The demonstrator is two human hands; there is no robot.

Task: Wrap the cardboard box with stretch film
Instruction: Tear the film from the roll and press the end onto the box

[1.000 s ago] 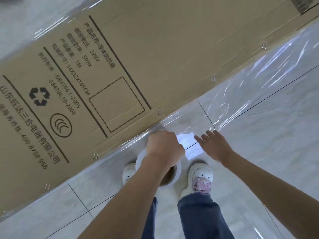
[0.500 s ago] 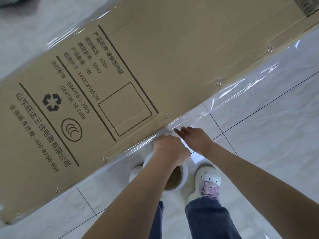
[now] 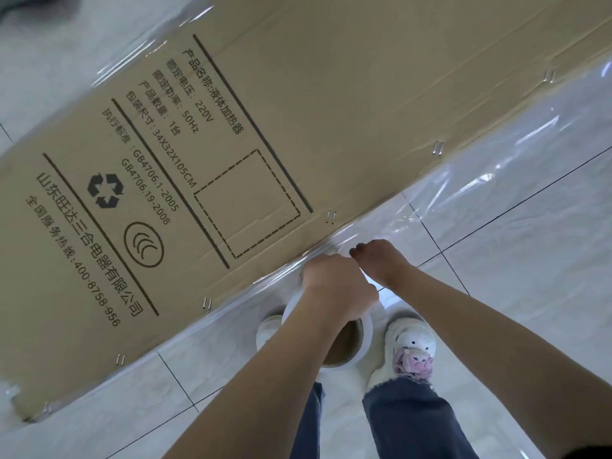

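A long brown cardboard box (image 3: pixel 331 111) with black print and metal staples lies across the tiled floor, covered in clear stretch film (image 3: pixel 496 180) that shines along its near edge. My left hand (image 3: pixel 334 289) grips the top of a white roll of stretch film (image 3: pixel 362 339) with a brown cardboard core, held upright above my feet. Just to its right, my right hand (image 3: pixel 381 260) has its fingers curled on the film beside the roll, at the box's lower edge. What the fingertips pinch is partly hidden.
Pale marble-look floor tiles (image 3: pixel 530 276) with dark grout lines surround the box. My feet in white shoes (image 3: pixel 410 349) and blue jeans stand directly below the roll. A dark object (image 3: pixel 20 8) shows at the top left corner.
My right hand has moved left from open floor space to the film next to my left hand and the roll. The view has shifted, so the box appears further right and lower.
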